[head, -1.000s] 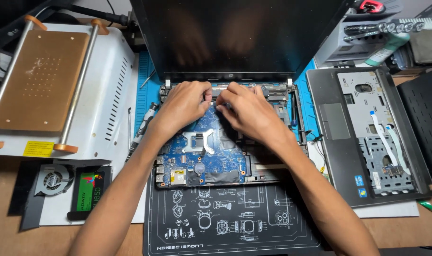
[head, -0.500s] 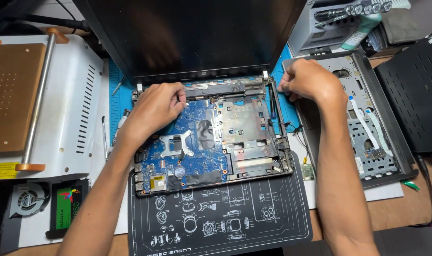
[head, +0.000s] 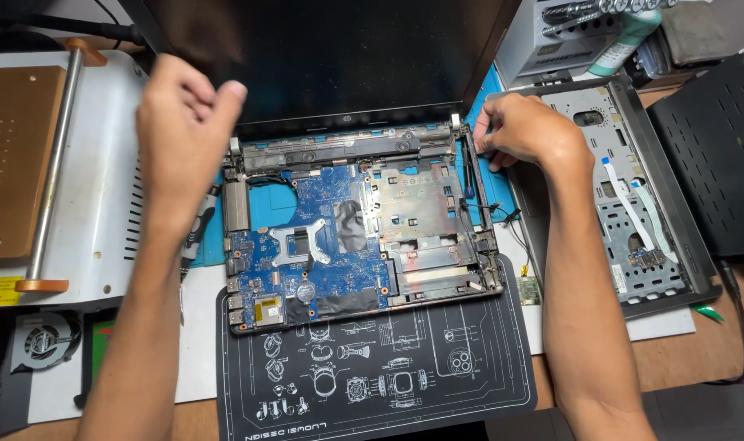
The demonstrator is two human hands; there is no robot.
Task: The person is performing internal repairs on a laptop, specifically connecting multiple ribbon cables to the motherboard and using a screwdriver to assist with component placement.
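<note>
**Laptop base lies opened on a crowded repair bench**

Laptop base (head: 364, 237), stripped of its top cover, sits in the middle of the bench with its blue circuit board (head: 306, 253) and a bare metal bay plate (head: 413, 204) exposed; the dark screen (head: 339, 57) stands open behind it. Its front edge rests on a black work mat (head: 372, 376) printed with white line drawings, and a blue mat (head: 266, 204) shows underneath.

The left hand (head: 184, 131) is lifted above the base's left rear corner, fingers loosely curled and holding nothing that can be seen. The right hand (head: 527, 131) is down at the right hinge corner, fingertips pinched together at the edge of the base; what they grip cannot be told.

To the left stands a white heating station (head: 102, 188) with a brown plate (head: 13, 155) and a metal bar. A small cooling fan (head: 45, 339) lies at the near left. On the right the removed palm-rest cover (head: 625, 188) lies upside down, ribbon cables showing, beside a black perforated panel (head: 715, 155). The bench top (head: 682, 351) is brown wood.
</note>
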